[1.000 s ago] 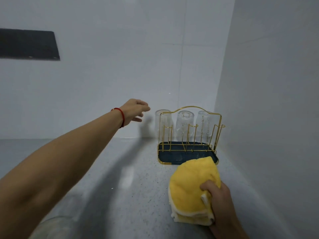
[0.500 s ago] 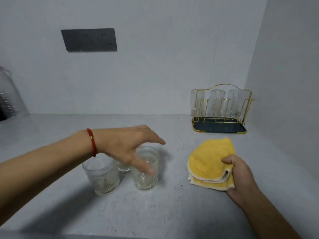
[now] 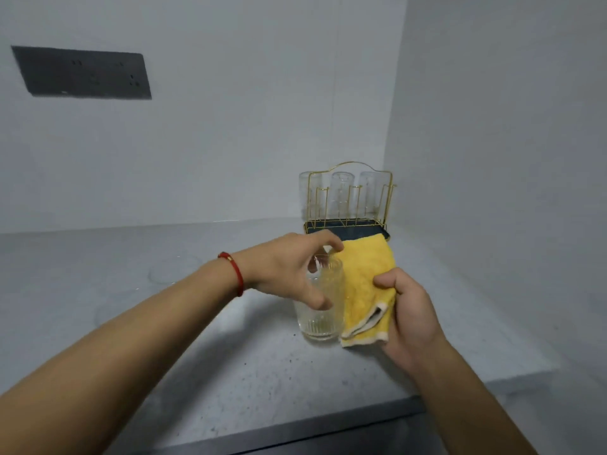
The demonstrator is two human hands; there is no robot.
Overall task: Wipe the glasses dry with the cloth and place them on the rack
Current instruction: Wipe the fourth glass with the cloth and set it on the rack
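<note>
A person's two bare arms reach in from the bottom of the frame over a pale grey speckled tabletop (image 3: 230, 372). At centre, the left hand (image 3: 289, 274), a red cord bracelet (image 3: 235, 272) on its wrist, grips a ribbed clear glass (image 3: 320, 310) by its upper part, fingers curled round the rim. The glass stands upright; whether its base touches the tabletop cannot be told. Just right of it, touching its side, the right hand (image 3: 410, 310) clutches a folded yellow cloth (image 3: 366, 284) with a white edge. Behind, right of centre near the corner of the walls, a gold wire rack (image 3: 349, 198) on a dark tray holds three clear glasses. A dark socket panel (image 3: 82, 73) sits on the wall at upper left.
</note>
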